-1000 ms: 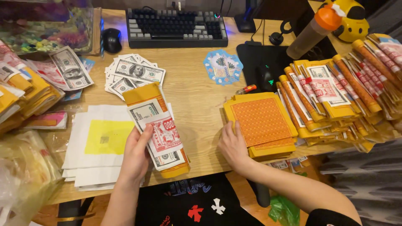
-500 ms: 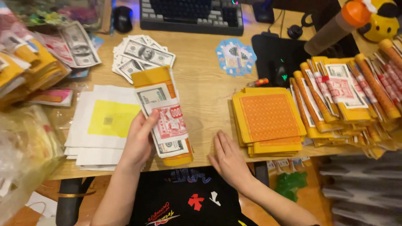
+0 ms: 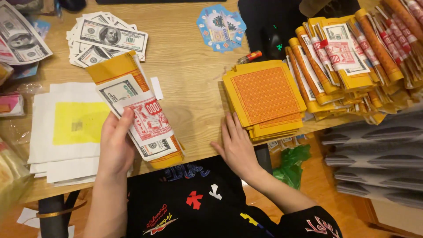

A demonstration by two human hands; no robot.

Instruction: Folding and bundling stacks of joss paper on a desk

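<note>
2 hands (image 3: 115, 147), 1 banded bundle (image 3: 136, 110), 1 orange stack (image 3: 264, 99).

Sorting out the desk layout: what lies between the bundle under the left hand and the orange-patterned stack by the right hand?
In the head view, only bare wooden desk separates the banknote bundle from the orange paper stack.

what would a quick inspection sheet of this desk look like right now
surface: wooden desk, mostly covered.
job's things: banded bundle of printed notes; stack of orange-and-yellow paper squares.
clutter: loose banknote-style sheets, white sheets with a yellow square, finished bundles, round blue cards, black mouse.
grippers: left hand holds the bundle; right hand flat on the desk edge beside the squares.
cables: nothing seen.
surroundings: green bag below the desk.
</note>
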